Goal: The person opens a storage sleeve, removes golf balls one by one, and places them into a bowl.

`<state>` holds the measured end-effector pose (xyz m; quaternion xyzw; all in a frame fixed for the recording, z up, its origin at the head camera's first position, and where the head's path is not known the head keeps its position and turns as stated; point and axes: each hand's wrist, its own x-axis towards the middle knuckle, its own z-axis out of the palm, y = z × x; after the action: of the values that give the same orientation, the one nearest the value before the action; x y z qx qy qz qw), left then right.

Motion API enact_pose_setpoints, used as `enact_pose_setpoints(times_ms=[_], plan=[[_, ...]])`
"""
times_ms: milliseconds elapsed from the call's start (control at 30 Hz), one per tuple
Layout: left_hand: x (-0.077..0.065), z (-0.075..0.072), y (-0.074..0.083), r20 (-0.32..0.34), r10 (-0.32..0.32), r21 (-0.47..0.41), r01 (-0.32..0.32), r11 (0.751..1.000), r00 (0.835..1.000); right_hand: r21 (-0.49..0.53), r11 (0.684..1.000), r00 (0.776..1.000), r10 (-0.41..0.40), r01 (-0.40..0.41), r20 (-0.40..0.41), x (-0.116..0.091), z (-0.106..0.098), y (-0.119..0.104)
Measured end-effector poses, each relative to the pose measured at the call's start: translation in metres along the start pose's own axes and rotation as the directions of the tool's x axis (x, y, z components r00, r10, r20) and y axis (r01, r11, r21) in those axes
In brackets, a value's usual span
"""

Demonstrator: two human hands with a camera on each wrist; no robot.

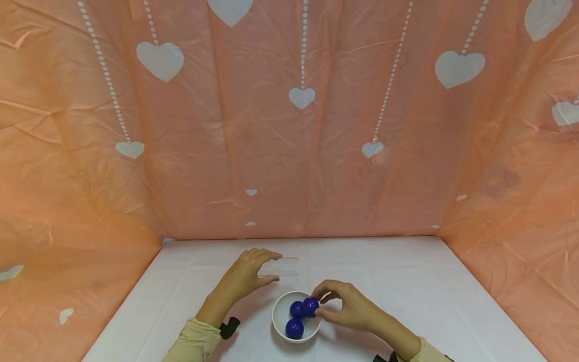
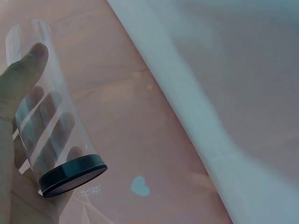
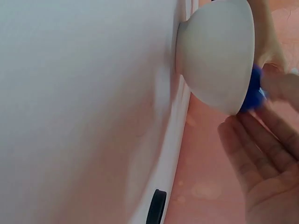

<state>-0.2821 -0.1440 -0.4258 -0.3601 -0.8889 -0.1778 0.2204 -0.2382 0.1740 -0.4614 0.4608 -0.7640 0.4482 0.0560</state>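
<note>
My left hand (image 1: pixel 249 274) holds a clear plastic tube (image 1: pixel 287 267) lying sideways above the table, thumb on one side and fingers on the other. In the left wrist view, the tube (image 2: pixel 70 116) has a black cap (image 2: pixel 74 175) at one end, and nothing shows inside it. A white bowl (image 1: pixel 279 329) stands just in front of that hand, with two shiny blue balls (image 1: pixel 294 328) inside. At the bowl's right side my right hand (image 1: pixel 346 304) pinches another blue ball (image 1: pixel 310 306) between thumb and fingers. From the right wrist view, this ball (image 3: pixel 252 93) is partly hidden by the bowl.
A white cloth (image 1: pixel 398 281) covers the table. Orange sheeting (image 1: pixel 271 151) with white hearts encloses the back and both sides. Low in the right wrist view is a black rounded item (image 3: pixel 156 207), whose kind I cannot tell.
</note>
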Motion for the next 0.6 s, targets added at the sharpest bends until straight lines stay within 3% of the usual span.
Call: enact_pose_setpoints(times_ms=[167, 400, 600], plan=[[-0.001, 0.001, 0.000, 0.010, -0.014, 0.000, 0.014, 1.000, 1.000, -0.027, 0.998, 0.999, -0.049, 0.049, -0.023, 0.001, 0.001, 0.001], [-0.004, 0.001, -0.002, 0.019, -0.052, -0.020, 0.052, 0.998, 0.998, -0.084, 0.996, 0.999, 0.025, -0.029, -0.047, -0.003, -0.003, 0.004], [-0.006, 0.003, -0.007, 0.032, -0.095, -0.050, 0.097, 0.994, 0.995, -0.160, 0.986, 0.995, 0.037, -0.051, -0.091, -0.008, -0.012, 0.006]])
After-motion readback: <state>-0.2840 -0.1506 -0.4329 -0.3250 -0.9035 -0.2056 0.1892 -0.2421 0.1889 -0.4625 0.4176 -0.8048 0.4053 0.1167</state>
